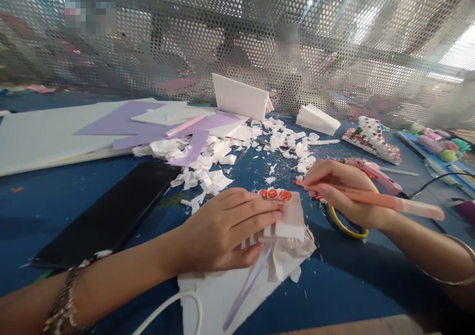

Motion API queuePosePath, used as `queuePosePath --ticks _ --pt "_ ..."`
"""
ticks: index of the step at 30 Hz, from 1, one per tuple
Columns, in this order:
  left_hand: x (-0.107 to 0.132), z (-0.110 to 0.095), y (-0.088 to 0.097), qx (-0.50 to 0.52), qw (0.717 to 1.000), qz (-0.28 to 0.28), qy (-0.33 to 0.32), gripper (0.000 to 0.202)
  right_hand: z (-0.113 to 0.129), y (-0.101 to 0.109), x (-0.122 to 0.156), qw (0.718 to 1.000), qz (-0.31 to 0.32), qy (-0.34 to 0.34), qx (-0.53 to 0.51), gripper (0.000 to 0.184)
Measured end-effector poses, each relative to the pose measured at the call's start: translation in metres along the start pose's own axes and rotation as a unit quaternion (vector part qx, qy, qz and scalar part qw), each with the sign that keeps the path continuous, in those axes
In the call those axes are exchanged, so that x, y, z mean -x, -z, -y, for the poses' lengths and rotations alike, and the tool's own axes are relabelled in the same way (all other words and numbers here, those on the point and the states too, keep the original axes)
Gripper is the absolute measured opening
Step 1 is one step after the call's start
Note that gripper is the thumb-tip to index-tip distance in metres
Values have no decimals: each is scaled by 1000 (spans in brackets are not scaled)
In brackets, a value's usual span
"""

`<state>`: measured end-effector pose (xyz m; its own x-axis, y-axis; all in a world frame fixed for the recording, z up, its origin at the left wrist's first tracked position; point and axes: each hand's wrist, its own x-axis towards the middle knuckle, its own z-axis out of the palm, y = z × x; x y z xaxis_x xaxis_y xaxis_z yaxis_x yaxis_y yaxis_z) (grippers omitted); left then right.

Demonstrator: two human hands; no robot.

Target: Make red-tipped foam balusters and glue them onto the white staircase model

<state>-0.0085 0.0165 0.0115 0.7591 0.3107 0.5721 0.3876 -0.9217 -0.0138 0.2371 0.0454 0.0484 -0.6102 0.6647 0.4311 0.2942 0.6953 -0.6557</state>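
Note:
My left hand (233, 226) lies over a small white foam piece (291, 218), its fingers across the left part and the thumb underneath at the near side. Red-orange scribbled circles (285, 195) run along the far edge of that piece. Beneath it are crumpled white paper (287, 258) and a white sheet (208, 295) with a thin purple strip (247, 290). In my right hand (341, 191) is an orange marker (374, 199), gripped near its tip. The red tip points left, just beyond the foam piece and apart from it.
A black phone (111, 214) lies at left, near white and purple sheets (122, 119). White scraps (208, 171) litter the middle. Folded white pieces (241, 97) stand behind. Yellow-handled scissors (345, 226) and a pink glue gun (382, 176) lie at right. A perforated metal screen (237, 38) rises behind.

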Motion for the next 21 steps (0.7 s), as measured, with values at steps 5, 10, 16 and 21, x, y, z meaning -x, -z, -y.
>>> queuePosePath --ticks 5,10,16,21 --pt "0 0 0 6 1000 -4 0 41 1 0 -1 999 32 12 7 8" --pt "1 0 0 3 1000 -3 1 40 2 0 0 999 50 5 5 8" --pt "1 0 0 6 1000 -1 0 40 5 1 0 998 53 14 15 9" --pt "1 0 -1 3 1000 -1 1 40 7 1 0 999 38 30 21 10"
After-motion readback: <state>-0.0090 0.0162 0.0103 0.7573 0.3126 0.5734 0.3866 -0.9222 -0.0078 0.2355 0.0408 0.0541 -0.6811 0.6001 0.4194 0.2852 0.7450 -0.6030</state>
